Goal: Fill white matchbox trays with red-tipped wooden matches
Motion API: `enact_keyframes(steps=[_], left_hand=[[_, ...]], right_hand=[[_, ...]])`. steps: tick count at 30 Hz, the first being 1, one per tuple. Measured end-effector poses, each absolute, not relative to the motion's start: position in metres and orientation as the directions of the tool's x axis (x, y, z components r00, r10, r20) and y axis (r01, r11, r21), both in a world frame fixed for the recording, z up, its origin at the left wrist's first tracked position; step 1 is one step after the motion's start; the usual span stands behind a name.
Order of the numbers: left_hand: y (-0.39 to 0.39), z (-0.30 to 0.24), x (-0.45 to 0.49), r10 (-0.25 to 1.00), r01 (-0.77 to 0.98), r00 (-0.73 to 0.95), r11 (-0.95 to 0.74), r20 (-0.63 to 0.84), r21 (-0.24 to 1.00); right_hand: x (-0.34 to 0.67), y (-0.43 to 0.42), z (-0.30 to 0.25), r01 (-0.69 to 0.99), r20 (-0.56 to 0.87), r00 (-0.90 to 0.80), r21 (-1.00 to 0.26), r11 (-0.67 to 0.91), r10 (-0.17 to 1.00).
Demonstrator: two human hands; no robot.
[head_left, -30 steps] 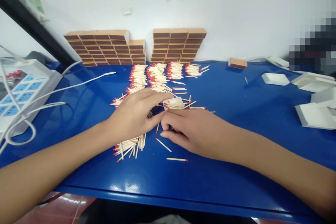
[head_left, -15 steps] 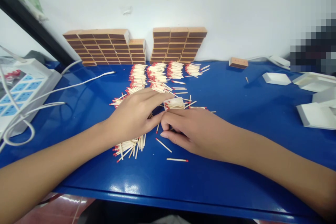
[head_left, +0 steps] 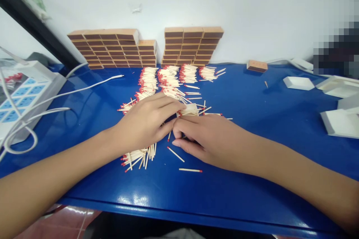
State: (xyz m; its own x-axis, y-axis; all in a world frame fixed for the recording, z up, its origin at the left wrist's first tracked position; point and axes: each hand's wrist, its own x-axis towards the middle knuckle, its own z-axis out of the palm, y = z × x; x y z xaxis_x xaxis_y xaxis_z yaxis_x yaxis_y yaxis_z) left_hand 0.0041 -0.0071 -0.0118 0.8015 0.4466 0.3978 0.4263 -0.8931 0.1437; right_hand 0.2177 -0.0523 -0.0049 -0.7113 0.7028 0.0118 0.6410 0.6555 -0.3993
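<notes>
A small white matchbox tray (head_left: 193, 109) with red-headed matches in it sits between my two hands at the middle of the table. My right hand (head_left: 198, 134) is closed, its curled fingers against the tray's near side. From the left, my left hand (head_left: 148, 117) arches over loose matches. Its index fingertip reaches over the left part of the tray, and its thumb lies at the near left corner, close to the right fingers. Rows of loose matches (head_left: 148, 78) lie beyond, and more matches (head_left: 140, 157) spread below the left hand. The tray's near left part is hidden by fingers.
Stacked matchboxes (head_left: 112, 48) stand along the wall, with a second stack (head_left: 192, 46) beside them. One matchbox (head_left: 257, 66) lies apart at the right. Several white trays (head_left: 340, 123) sit at the right edge. A power strip (head_left: 30, 93) and white cables (head_left: 84, 87) occupy the left.
My left index finger has moved slightly right, from the tray's left edge to over the matches inside. The right hand has stayed nearly in place, and the view has shifted a little.
</notes>
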Motion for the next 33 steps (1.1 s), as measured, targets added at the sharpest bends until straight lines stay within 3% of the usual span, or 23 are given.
enact_keyframes(steps=[33], left_hand=[[-0.0077, -0.0102, 0.0042, 0.444, 0.44, 0.837, -0.894, 0.32, 0.09]], right_hand=[[0.22, -0.053, -0.0089, 0.617, 0.078, -0.713, -0.403, 0.676, 0.697]])
